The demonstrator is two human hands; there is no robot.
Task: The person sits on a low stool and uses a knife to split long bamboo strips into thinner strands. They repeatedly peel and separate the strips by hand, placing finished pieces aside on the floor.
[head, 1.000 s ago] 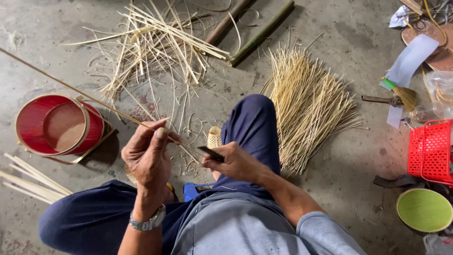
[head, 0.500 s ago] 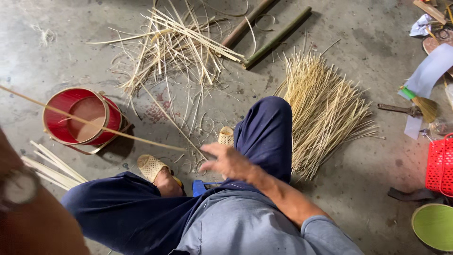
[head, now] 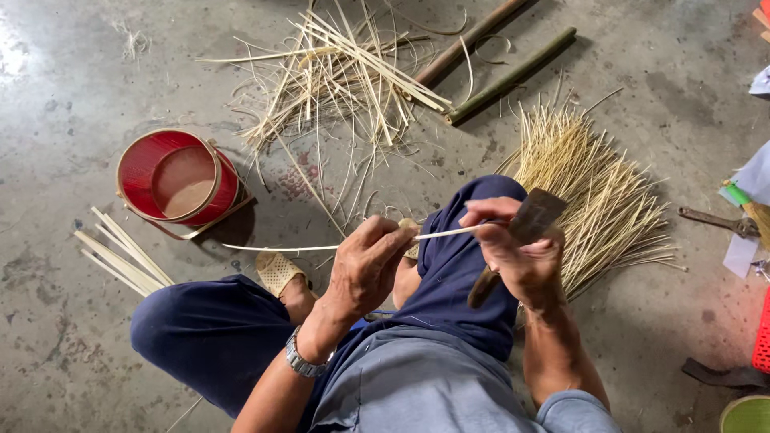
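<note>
Person seated on concrete floor (head: 64, 104), legs in dark blue trousers, head cam looking down.

L hand (head: 365, 269): fingers closed in a pinch on a thin bamboo strip (head: 281, 246), grip near its R end. Strip runs roughly level, pale, free end pointing L over the floor, past a tan sandal (head: 277, 273). Watch (head: 301, 358) on L wrist.

R hand (head: 513, 252): fingers wrapped round a knife (head: 533, 216), broad dark blade up and to the R, wooden handle poking out below the palm. R thumb and forefinger also touch the strip's R end, blade edge right at the strip. Both hands close together, above the R knee.

Surroundings:
- Red bucket (head: 176, 180), on its side, open mouth facing cam, L of the legs.
- Flat pale slats (head: 120, 256) on floor, just below bucket.
- Loose pile of split strips (head: 345, 72), top centre.
- Two bamboo poles (head: 505, 76) beside that pile, lying diagonal.
- Fan of fine sticks (head: 593, 192) behind R hand, on floor.
- Small tool (head: 718, 220) at R edge; type can't tell.
</note>
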